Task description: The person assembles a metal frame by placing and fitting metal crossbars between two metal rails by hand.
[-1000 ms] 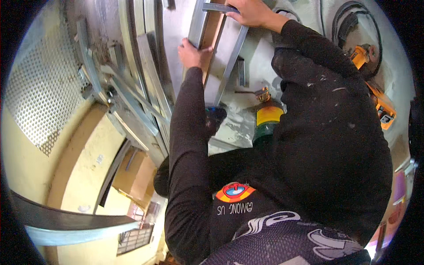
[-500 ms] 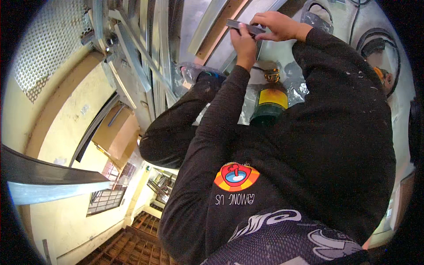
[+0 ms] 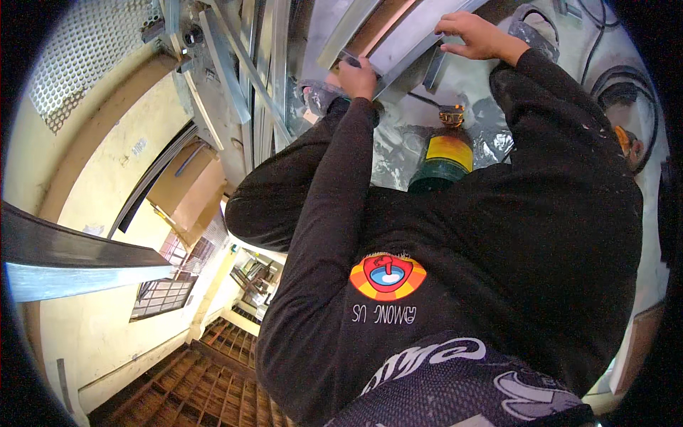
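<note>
Two bare hands on one long grey metal channel, up and a little left of the yellow-and-green canister. Left hand up-left of the canister, fingers closed on the channel's near end. Right hand straight above the canister, fingers spread and laid flat along the channel's upper edge, pressing rather than wrapping. Looks like only one real grip, then, with the far length out of view past the top of the frame. First risk, as a judgement: a cut. Thin sheet-metal edges against unprotected skin, worst at the sawn end under the left hand, should the channel slide or twist. Second: a slip. With the right hand merely resting, any jolt or tilt could swing the long piece down onto the canister standing upright just below, knocking it over on the crinkled plastic sheet around its base. Could not say whether the canister is capped. Third: a snag. More metal profiles stacked well to the canister's left, close beside the left forearm, likely to catch the sleeve or clatter if nudged. Fourth: footing. Black cables looped to the canister's right, beside an orange tool, easy to hook with a foot or with the channel's end. Lastly, what appears to be an open drop far below-left of the canister, with grilles and lower floors showing; anything let go near that side might fall a long way.
</note>
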Action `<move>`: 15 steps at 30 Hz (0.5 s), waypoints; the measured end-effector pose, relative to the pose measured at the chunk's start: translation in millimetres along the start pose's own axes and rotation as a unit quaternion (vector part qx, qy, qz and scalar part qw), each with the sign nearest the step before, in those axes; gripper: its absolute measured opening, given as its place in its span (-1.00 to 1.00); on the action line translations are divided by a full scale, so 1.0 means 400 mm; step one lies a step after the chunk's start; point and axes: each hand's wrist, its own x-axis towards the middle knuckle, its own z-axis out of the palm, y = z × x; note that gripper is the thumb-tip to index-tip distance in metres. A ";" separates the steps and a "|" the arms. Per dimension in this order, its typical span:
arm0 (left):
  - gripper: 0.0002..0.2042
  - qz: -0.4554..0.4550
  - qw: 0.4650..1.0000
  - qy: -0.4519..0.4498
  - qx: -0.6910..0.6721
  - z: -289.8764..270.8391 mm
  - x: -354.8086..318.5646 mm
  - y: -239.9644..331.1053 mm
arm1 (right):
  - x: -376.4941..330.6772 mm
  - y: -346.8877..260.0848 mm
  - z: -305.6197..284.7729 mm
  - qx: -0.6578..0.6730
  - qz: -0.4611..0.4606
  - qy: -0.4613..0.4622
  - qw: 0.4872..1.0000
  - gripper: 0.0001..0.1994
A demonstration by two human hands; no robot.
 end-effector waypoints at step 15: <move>-0.63 0.018 0.998 -0.049 -0.018 0.006 0.016 0.087 | -0.002 0.026 0.007 -0.018 -0.004 0.007 1.000 -0.68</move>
